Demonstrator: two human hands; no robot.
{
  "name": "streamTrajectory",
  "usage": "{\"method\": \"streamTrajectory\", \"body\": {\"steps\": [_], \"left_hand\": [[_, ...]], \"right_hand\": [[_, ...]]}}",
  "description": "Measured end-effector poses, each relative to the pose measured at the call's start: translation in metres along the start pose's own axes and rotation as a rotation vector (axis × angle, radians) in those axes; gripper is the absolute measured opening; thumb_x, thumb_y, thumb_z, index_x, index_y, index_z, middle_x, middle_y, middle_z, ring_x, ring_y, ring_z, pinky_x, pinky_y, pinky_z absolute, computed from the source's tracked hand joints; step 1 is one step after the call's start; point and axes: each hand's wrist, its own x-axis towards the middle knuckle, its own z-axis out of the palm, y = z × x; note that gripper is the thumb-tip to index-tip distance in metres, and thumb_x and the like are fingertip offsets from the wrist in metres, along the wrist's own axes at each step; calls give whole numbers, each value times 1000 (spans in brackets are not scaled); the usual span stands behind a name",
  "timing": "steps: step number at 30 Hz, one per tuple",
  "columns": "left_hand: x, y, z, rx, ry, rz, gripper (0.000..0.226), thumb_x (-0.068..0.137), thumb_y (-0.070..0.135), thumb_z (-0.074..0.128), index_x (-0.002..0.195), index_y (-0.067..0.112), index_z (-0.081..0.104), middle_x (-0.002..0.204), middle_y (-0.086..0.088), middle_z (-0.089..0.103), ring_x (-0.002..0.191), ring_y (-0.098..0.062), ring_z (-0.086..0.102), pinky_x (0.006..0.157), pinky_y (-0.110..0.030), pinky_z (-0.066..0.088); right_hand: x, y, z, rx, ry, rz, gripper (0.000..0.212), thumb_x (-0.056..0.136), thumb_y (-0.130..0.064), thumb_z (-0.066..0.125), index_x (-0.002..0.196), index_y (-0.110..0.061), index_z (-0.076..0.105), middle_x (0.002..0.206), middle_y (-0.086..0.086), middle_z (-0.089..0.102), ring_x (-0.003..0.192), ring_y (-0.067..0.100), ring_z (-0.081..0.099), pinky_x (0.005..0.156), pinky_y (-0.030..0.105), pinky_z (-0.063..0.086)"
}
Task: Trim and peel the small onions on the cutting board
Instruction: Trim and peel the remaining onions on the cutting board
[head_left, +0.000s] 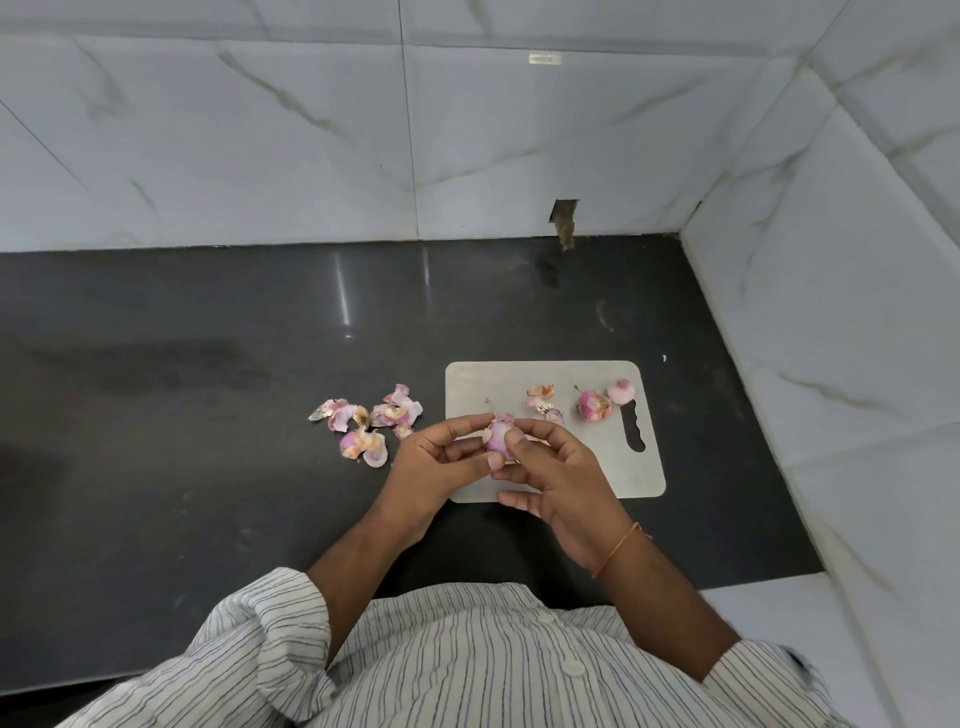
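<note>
A small pink onion (497, 438) is held between both hands above the near left corner of the grey cutting board (644, 478). My left hand (439, 467) pinches it from the left, and my right hand (553, 478) pinches it from the right with the thumb on its skin. Two more small onions lie at the board's far right: one with loose skin (594, 405) and a rounder one (621, 391). Loose skin scraps (540, 395) lie on the middle of the board.
A pile of pink onion peels (366, 426) lies on the dark countertop (208, 415) left of the board. Tiled walls stand behind and to the right. The board's handle slot (635, 431) is at its right side.
</note>
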Motion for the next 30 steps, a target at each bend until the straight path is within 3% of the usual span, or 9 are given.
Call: {"method": "streamTrajectory", "body": {"steps": [6,11,16,21,25,27,30], "left_hand": [[-3,0,-16,92,40,53,36,91,8,77,126,-2,75,126,-14,78,124,-29,73,107,-37,58],[-3,3,-23,146,135,60,28,93,19,74,117,7,80,114,-11,82,106,-22,77,91,-30,63],[2,11,-31,260,222,104,18,102,7,68,116,6,79,108,-6,83,101,-21,78,87,-27,64],[8,21,-60,564,314,171,13,104,16,71,110,20,82,98,1,82,89,-25,78,81,-46,66],[8,34,-76,934,394,209,16,100,18,75,106,30,82,94,18,77,86,-4,73,80,-28,62],[7,40,-81,956,434,197,15,100,18,75,104,30,83,94,19,76,83,-2,72,78,-25,59],[10,42,-89,948,473,193,14,100,19,74,102,30,82,95,20,76,84,-3,71,78,-27,59]], "right_hand": [[7,0,0,112,-47,94,41,97,-17,75,135,-9,61,116,22,77,100,34,78,81,38,66],[14,-3,8,161,-83,160,39,98,-14,74,134,-6,64,117,23,77,99,33,79,82,36,66],[24,-3,22,161,-163,220,31,98,-11,71,130,-11,71,121,24,75,106,39,76,94,44,64],[39,1,32,38,-181,211,42,93,-6,77,132,-9,62,118,24,76,104,38,76,97,48,62],[52,5,38,-142,-108,157,38,86,-2,83,120,-9,70,120,20,75,97,26,74,86,40,63],[59,7,40,-202,-97,148,31,85,-6,85,114,-12,75,117,16,77,100,24,74,84,38,63],[66,12,42,-235,-91,155,26,86,-8,84,110,-15,78,113,9,78,109,28,75,92,44,65]]}}
